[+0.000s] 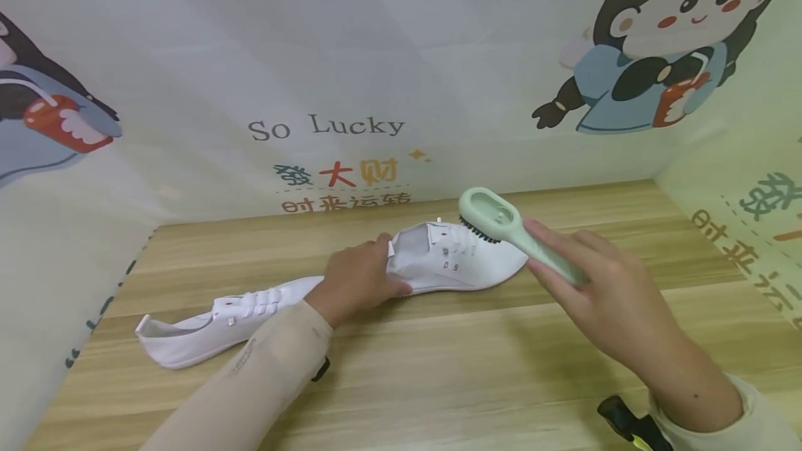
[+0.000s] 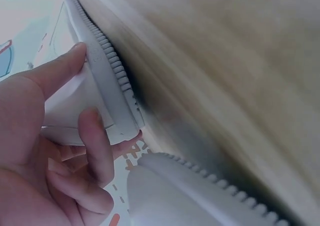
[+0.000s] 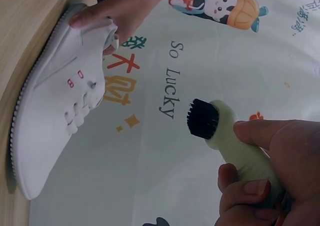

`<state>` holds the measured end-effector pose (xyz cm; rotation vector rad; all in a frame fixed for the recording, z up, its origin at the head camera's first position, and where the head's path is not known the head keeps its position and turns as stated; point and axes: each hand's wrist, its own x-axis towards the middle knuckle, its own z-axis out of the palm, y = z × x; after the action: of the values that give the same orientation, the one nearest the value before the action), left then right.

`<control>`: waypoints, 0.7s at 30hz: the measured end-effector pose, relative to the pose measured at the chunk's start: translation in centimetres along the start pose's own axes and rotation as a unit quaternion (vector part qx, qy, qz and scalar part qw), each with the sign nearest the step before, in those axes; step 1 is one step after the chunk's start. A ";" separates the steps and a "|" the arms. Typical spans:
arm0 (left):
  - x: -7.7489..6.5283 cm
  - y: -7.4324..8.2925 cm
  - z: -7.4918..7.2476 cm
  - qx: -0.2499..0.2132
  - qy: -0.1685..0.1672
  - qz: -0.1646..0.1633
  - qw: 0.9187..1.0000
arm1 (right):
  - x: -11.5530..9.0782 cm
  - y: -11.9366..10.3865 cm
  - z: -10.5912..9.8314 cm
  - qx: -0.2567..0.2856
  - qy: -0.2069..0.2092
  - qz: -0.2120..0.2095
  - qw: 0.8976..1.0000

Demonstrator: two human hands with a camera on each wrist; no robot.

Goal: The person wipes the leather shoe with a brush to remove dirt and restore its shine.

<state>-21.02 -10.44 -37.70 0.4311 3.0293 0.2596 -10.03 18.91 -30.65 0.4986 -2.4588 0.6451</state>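
A white lace-up shoe point(image 1: 482, 266) sits on the wooden table, toe to the right, with small red marks on its side. My left hand point(image 1: 360, 273) grips it at the heel; in the left wrist view the thumb point(image 2: 65, 68) presses along the side above the ridged sole. With my right hand point(image 1: 617, 294) I hold a pale green shoe brush point(image 1: 495, 218) by its handle. Its black bristles point(image 3: 202, 120) point down, above the shoe's toe in the head view. The right wrist view shows a gap between bristles and shoe point(image 3: 60, 95).
A second white shoe point(image 1: 188, 339) lies at the left, partly behind my left forearm. The wooden tabletop point(image 1: 438, 367) stretches in front. Printed cloth walls point(image 1: 438, 75) with cartoon figures and lettering enclose the table at the back and sides.
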 end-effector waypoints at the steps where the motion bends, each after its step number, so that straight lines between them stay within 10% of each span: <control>1: 0.2 0.1 0.0 0.006 0.001 0.000 1.000 | 0.0 0.0 0.0 0.001 -0.002 0.002 1.000; 21: 1.9 0.3 -0.8 0.041 -0.028 -0.012 0.999 | 0.3 0.5 -0.1 0.002 -0.005 0.019 1.000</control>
<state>-22.86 -9.76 -36.94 0.4010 2.9967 0.1193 -10.45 19.32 -30.55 0.4593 -2.4828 0.6647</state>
